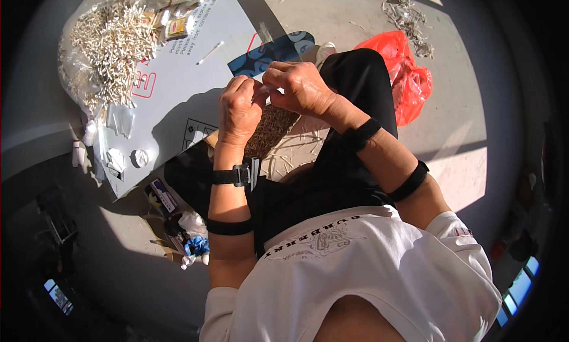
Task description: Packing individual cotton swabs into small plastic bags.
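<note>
Both my hands meet in front of me with their fingertips close together. My left hand (239, 108) is closed in a pinch, and my right hand (299, 87) pinches from the other side. Between them shows a small piece of thin pale plastic (264, 92), mostly hidden by the fingers. Just below my hands, a container holds a mass of cotton swabs (269, 129) seen in shadow. More loose swabs (287, 155) lie scattered beside it, between my legs. A dark blue patterned sheet (275, 50) lies just beyond my hands.
A grey board (178, 87) on my left bears a large clear bag of cotton swabs (115, 52), packed swab bags (178, 27), one loose swab (210, 53) and crumpled white pieces (141, 158). A red plastic bag (409, 81) lies on the floor at right, near scattered scraps (409, 19).
</note>
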Demonstrator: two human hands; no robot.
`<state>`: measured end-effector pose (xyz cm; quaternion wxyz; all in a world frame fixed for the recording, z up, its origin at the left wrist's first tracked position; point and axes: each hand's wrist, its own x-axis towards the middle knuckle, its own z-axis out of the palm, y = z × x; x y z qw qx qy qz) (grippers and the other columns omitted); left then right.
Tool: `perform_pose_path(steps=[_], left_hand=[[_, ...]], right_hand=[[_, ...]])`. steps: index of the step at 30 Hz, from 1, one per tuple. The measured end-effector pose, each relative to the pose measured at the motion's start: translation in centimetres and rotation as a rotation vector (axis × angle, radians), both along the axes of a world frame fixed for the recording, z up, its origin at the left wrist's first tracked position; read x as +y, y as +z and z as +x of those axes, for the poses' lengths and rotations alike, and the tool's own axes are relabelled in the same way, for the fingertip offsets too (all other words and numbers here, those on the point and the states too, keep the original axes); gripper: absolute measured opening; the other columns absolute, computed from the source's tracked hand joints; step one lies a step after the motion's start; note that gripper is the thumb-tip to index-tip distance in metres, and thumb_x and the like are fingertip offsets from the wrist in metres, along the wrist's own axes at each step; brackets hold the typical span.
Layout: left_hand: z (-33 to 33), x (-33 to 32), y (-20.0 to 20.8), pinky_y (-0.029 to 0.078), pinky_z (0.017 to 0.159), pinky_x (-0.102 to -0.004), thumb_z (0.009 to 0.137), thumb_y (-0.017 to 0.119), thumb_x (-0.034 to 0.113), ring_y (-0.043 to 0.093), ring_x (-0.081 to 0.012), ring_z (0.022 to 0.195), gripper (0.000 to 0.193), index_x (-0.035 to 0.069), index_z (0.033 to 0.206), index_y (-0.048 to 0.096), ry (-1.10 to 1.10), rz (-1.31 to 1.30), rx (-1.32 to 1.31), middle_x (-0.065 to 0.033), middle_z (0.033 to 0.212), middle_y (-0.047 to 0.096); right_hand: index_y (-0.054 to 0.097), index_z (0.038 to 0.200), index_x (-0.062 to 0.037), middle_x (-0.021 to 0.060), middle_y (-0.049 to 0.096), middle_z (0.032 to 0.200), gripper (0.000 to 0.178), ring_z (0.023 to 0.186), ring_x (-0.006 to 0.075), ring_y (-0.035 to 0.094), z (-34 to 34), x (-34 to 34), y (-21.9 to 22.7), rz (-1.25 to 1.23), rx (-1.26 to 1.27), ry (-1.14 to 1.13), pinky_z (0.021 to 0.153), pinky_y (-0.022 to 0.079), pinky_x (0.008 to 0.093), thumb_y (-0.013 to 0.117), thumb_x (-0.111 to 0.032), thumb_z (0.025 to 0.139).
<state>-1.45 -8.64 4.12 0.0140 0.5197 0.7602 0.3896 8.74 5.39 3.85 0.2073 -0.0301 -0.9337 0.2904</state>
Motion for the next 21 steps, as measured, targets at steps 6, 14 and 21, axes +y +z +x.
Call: perform_pose_path(steps=[6, 14, 21], left_hand=[[-0.3, -0.1, 0.5, 0.050, 0.065, -0.0407, 0.071, 0.070, -0.002, 0.060, -0.0332, 0.076, 0.013, -0.001, 0.076, 0.059, -0.027, -0.007, -0.019, -0.0120, 0.078, 0.060], [-0.7, -0.4, -0.5, 0.050, 0.067, -0.0415, 0.069, 0.065, -0.009, 0.061, -0.0336, 0.079, 0.013, -0.001, 0.077, 0.057, -0.006, -0.022, -0.008, -0.0123, 0.080, 0.060], [-0.2, 0.1, 0.4, 0.051, 0.068, -0.0402, 0.068, 0.066, -0.007, 0.061, -0.0332, 0.083, 0.014, -0.001, 0.078, 0.057, -0.016, 0.015, -0.057, -0.0119, 0.083, 0.061]], right_hand=[[0.063, 0.083, -0.0052, 0.0072, 0.063, 0.084, 0.017, 0.080, 0.0299, 0.063, 0.1, 0.9, -0.1, 0.042, 0.078, 0.044, 0.064, 0.052, 0.0386, 0.070, -0.010, 0.069], [0.063, 0.085, -0.0044, 0.0085, 0.063, 0.085, 0.018, 0.083, 0.0312, 0.063, -0.2, 1.0, -0.2, -0.006, 0.047, 0.069, 0.067, 0.053, 0.0394, 0.068, -0.006, 0.068], [0.063, 0.086, -0.0050, 0.0071, 0.063, 0.084, 0.021, 0.083, 0.0302, 0.063, 0.3, 0.9, -0.2, -0.067, 0.096, 0.037, 0.069, 0.053, 0.0382, 0.071, -0.008, 0.067]])
